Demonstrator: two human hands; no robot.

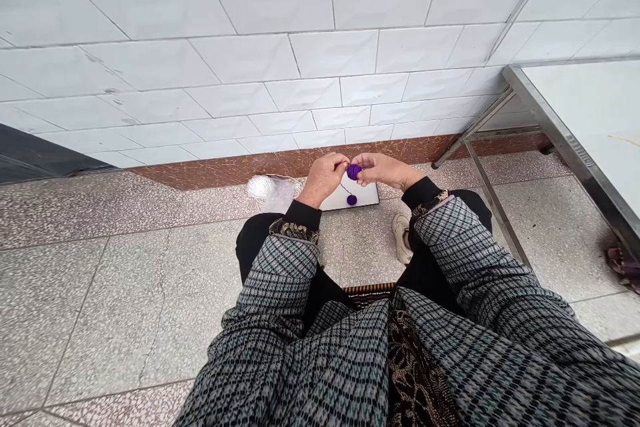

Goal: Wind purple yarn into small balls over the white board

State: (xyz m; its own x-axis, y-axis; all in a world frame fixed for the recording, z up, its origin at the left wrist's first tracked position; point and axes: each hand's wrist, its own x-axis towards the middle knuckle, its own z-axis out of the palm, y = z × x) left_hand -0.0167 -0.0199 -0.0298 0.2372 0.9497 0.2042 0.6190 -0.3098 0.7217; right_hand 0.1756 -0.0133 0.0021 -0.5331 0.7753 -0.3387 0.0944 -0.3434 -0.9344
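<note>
A small ball of purple yarn (354, 172) sits between the fingertips of my right hand (383, 170), which is closed on it. My left hand (326, 177) is just to its left, thumb and forefinger pinched together at the ball's edge, seemingly on the yarn strand. A thin dark strand (345, 188) hangs below the hands and leads to a second purple yarn ball (352, 200). That second ball is over a white flat board (369, 195) with a dark edge, lying on the floor beyond my knees.
Left of the board lies a white yarn bundle (261, 187) with clear plastic (281, 195). A metal-framed table (565, 127) stands at the right. The tiled wall (300, 53) rises close ahead. My shoe (401, 238) rests on the speckled floor (125, 293).
</note>
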